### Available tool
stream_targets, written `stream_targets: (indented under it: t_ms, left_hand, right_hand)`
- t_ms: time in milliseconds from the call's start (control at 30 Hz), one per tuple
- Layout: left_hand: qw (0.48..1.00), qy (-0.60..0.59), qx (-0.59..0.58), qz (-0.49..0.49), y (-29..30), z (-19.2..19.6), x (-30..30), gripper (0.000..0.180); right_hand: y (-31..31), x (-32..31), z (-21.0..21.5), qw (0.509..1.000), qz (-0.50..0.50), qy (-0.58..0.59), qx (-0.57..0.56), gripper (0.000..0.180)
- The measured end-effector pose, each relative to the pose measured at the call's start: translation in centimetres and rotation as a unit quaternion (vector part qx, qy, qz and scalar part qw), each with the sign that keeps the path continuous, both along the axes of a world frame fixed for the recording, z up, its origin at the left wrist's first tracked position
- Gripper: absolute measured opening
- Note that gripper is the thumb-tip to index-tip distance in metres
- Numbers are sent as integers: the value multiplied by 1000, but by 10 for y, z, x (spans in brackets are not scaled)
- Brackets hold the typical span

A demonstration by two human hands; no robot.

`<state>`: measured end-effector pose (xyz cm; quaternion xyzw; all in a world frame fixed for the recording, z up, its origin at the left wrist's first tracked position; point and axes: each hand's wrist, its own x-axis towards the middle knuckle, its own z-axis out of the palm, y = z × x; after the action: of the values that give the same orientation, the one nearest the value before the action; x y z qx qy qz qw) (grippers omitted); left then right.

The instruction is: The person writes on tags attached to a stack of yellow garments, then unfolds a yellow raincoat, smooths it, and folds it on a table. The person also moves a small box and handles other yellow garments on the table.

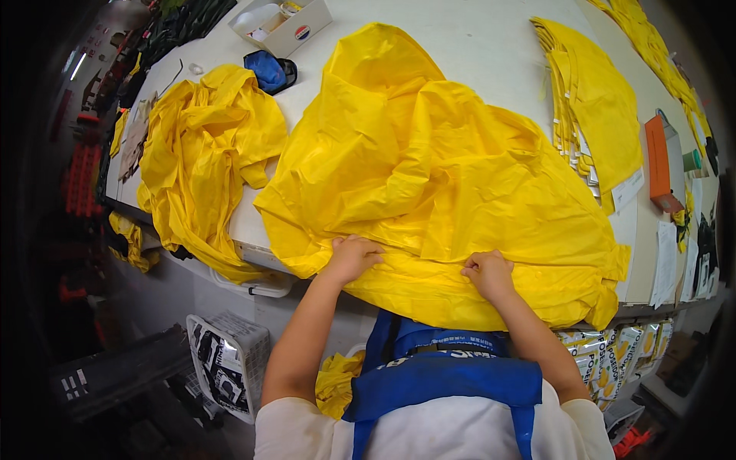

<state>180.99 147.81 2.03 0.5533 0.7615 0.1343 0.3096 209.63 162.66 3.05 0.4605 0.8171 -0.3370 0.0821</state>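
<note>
A large piece of shiny yellow fabric [429, 169], perhaps a garment, lies crumpled on the white table in front of me. Its near part hangs over the table edge toward my blue apron [445, 383]. My left hand [355, 259] is closed on the cloth along a crosswise fold or seam near that edge. A short way to the right, my right hand [491, 274] pinches the same fold, fingers curled and knuckles up. Between the hands the fold runs roughly straight. Both fingertips are partly hidden.
Another crumpled yellow piece [207, 146] droops over the edge at left. Behind it are a blue pouch [268, 71] and a white box [287, 31] of small items. At right lie stacked yellow panels [594, 92] and an orange box [662, 165]. A white basket [230, 360] stands below.
</note>
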Motion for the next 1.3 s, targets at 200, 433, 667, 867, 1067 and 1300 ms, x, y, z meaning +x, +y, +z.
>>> stream_targets:
  t_ms: [200,433,667,867,1067,1300]
  left_hand:
    - [998,3,-55,-6,14,5,-1,14]
    - [999,2,-37,-15,23,-5,-8,12]
    - [973,225,44,-18,-16,21,0,19]
    - [972,170,76,141,-84,52,-1,21]
    - [980,47,149,123,-62,110,14,22]
    - [815,-485,23,316,-71,89,-6,69]
  right_hand:
    - [11,-8,4,998,3,-55,-40,17]
    - [15,-11,6,995,4,-72,-65,18]
    - [25,0,-1,997,1,-49,-59,18]
    - [37,18,27,998,28,-46,23,23]
    - [-46,-95,83,892,280,335,117,36]
    - [-65,-159,69,826,388,400,85,24]
